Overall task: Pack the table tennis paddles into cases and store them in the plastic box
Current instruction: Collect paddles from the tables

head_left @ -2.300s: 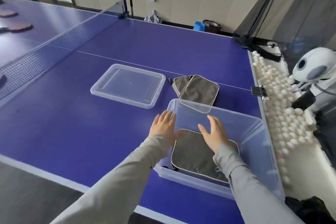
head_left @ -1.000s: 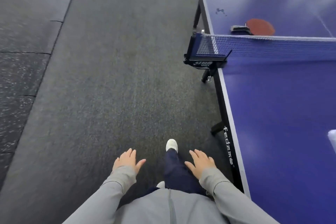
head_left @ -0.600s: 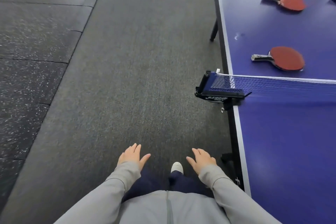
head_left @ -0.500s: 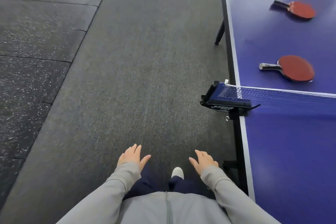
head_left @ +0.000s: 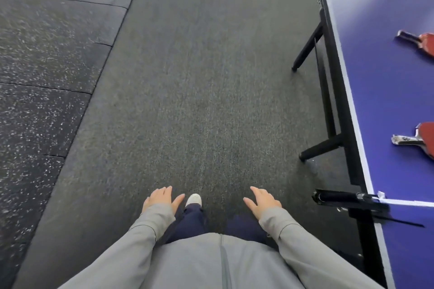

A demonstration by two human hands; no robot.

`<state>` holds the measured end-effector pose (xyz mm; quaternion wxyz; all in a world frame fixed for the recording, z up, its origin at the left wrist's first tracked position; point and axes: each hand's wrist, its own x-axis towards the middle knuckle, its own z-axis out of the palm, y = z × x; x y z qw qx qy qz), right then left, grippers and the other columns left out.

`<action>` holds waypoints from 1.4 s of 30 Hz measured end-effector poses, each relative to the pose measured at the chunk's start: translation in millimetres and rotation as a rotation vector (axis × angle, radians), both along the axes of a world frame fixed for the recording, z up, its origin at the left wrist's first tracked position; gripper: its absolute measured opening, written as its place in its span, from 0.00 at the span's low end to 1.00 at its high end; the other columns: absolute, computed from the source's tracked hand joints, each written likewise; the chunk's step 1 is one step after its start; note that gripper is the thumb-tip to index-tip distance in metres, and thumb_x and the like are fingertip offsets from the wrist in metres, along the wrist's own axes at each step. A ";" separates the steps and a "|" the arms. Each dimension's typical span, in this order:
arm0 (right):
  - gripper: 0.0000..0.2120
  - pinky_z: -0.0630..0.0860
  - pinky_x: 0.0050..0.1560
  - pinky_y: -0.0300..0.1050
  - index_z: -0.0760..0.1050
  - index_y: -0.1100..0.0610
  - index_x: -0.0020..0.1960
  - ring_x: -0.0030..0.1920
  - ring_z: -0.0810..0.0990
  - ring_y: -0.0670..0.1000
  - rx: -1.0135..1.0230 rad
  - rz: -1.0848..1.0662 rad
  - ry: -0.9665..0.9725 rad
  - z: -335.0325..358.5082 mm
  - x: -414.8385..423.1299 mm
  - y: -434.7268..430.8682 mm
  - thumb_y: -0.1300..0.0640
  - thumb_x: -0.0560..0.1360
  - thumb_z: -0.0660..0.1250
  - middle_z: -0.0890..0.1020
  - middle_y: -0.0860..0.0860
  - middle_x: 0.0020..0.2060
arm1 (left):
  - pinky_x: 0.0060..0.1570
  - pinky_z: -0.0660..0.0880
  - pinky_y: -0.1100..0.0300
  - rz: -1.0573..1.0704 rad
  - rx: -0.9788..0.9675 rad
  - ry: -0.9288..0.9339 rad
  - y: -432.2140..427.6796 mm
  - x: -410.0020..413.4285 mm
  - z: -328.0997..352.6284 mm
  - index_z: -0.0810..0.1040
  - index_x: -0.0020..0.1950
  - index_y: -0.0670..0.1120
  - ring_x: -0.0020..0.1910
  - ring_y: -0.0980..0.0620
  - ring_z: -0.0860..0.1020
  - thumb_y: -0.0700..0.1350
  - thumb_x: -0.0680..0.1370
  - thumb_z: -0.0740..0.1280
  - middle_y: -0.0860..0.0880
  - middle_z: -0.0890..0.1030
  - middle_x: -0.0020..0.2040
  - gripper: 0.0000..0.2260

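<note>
Two red table tennis paddles lie on the blue table at the right edge of the head view, both cut off by the frame: a nearer paddle [head_left: 422,139] with a pale handle pointing left, and a farther paddle [head_left: 422,41]. My left hand [head_left: 162,198] and my right hand [head_left: 261,199] hang over the grey floor in front of my body, fingers relaxed and holding nothing. Both hands are well to the left of the table. The cases and the plastic box are out of view.
The blue table [head_left: 385,91] runs along the right, with black legs [head_left: 321,145] reaching out over the floor. The black net post [head_left: 347,198] juts out from the table's side near my right hand. Grey carpet [head_left: 199,89] stretches ahead, with speckled rubber tiles [head_left: 42,54] on the left.
I have turned away from the box and walked along the table's side. The net post has slid from ahead of me to beside my right hand, and the paddles have come nearer. Both hands stay empty.
</note>
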<state>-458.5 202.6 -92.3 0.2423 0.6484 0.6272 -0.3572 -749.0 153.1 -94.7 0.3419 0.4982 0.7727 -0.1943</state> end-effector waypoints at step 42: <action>0.25 0.63 0.68 0.49 0.57 0.49 0.74 0.72 0.63 0.51 0.043 -1.280 -0.059 20.6 117.4 393.1 0.42 0.80 0.52 0.62 0.48 0.73 | 0.69 0.60 0.56 -1.068 0.156 -0.207 713.5 233.6 19.3 0.61 0.74 0.49 0.73 0.50 0.61 0.62 0.78 0.55 0.51 0.63 0.74 0.28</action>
